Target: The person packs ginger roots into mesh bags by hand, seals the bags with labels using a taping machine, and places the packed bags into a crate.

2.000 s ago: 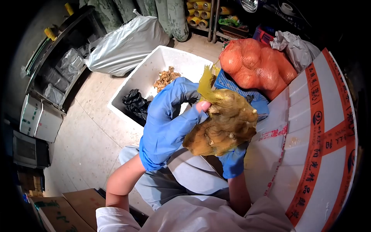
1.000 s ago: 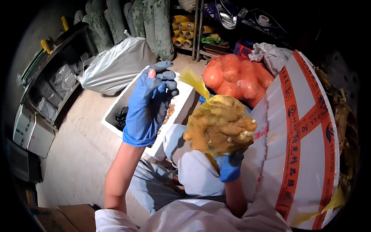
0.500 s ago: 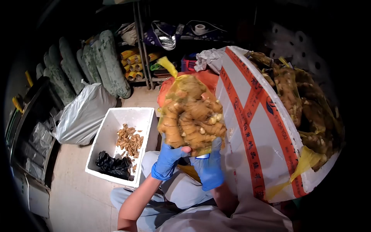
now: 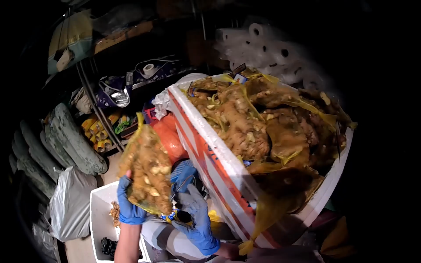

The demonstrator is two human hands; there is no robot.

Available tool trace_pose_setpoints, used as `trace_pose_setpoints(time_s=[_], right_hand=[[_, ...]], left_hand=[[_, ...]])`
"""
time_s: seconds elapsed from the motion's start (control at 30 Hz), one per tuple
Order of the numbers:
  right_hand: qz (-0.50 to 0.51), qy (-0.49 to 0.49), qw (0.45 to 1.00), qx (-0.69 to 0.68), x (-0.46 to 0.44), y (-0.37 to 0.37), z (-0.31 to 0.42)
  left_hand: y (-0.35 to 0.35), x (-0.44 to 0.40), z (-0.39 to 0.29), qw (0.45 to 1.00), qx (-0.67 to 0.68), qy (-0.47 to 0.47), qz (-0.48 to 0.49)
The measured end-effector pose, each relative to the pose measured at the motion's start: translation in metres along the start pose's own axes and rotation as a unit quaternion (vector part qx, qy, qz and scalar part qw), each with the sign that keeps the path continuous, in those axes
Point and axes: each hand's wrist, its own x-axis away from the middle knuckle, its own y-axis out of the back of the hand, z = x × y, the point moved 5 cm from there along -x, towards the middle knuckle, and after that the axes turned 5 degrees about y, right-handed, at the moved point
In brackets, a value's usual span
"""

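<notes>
A yellow mesh bag of ginger (image 4: 149,171) hangs upright in my left hand (image 4: 129,201), which wears a blue glove and grips its lower left side. My right hand (image 4: 199,228), gloved in blue too, is just right of the bag's lower end, apart from it. Its fingers and thumb are spread with nothing between them, and it is somewhat blurred. To the right, a large white foam box (image 4: 219,175) with red-printed tape is heaped with more mesh bags of ginger (image 4: 245,122). One yellow bag end (image 4: 265,215) drapes over the box's near side.
On the floor at left, a white foam tub (image 4: 97,215) holds ginger scraps and black plastic. Beyond are a white sack (image 4: 72,206) and several winter melons (image 4: 74,140). Behind the bag lies a red sack (image 4: 169,136); clear plastic rolls (image 4: 272,52) are at the back.
My left hand has carried the ginger bag leftward and turned it; my right hand has let go of it. The view has swung right, showing more of the heaped box.
</notes>
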Motion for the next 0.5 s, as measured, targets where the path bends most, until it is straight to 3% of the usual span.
trace_pose_setpoints(time_s=[0.07, 0.1, 0.13, 0.17, 0.2, 0.27, 0.3, 0.33, 0.37, 0.4, 0.43, 0.5], right_hand=[[-0.011, -0.037, 0.999, -0.031, 0.0, 0.006, -0.005], [-0.013, -0.09, 0.993, -0.071, 0.005, 0.005, -0.015], [-0.01, -0.143, 0.984, -0.109, 0.005, 0.003, -0.021], [-0.043, -0.221, 0.952, -0.207, 0.008, -0.002, -0.022], [-0.009, -0.179, 0.979, -0.096, 0.009, -0.005, -0.024], [-0.022, -0.251, 0.962, -0.107, 0.021, -0.01, -0.036], [-0.01, -0.256, 0.961, -0.107, 0.022, -0.013, -0.038], [0.001, -0.263, 0.959, -0.107, 0.025, -0.014, -0.042], [0.021, -0.216, 0.975, -0.049, 0.03, -0.011, -0.056], [0.024, -0.214, 0.975, -0.047, 0.031, -0.01, -0.058], [0.035, -0.214, 0.976, -0.005, 0.029, -0.008, -0.057], [0.034, -0.158, 0.984, 0.077, 0.019, -0.005, -0.05]], left_hand=[[-0.037, -0.01, -0.018, 0.996, -0.029, 0.001, 0.087], [-0.043, -0.023, -0.032, 0.994, -0.058, -0.041, 0.086], [-0.069, -0.027, -0.042, 0.979, -0.104, -0.086, 0.153], [-0.067, -0.052, -0.059, 0.975, -0.166, -0.118, 0.09], [-0.087, -0.073, -0.067, 0.972, -0.187, -0.113, 0.085], [-0.175, -0.091, -0.06, 0.934, -0.275, -0.159, 0.163], [-0.209, -0.107, -0.057, 0.877, -0.335, -0.256, 0.23], [-0.226, -0.132, -0.053, 0.834, -0.399, -0.281, 0.257], [-0.229, -0.158, -0.051, 0.757, -0.466, -0.439, 0.13], [-0.244, -0.178, -0.04, 0.708, -0.511, -0.459, 0.162], [-0.257, -0.189, -0.027, 0.642, -0.574, -0.492, 0.123], [-0.273, -0.222, 0.004, 0.609, -0.596, -0.505, 0.138]])
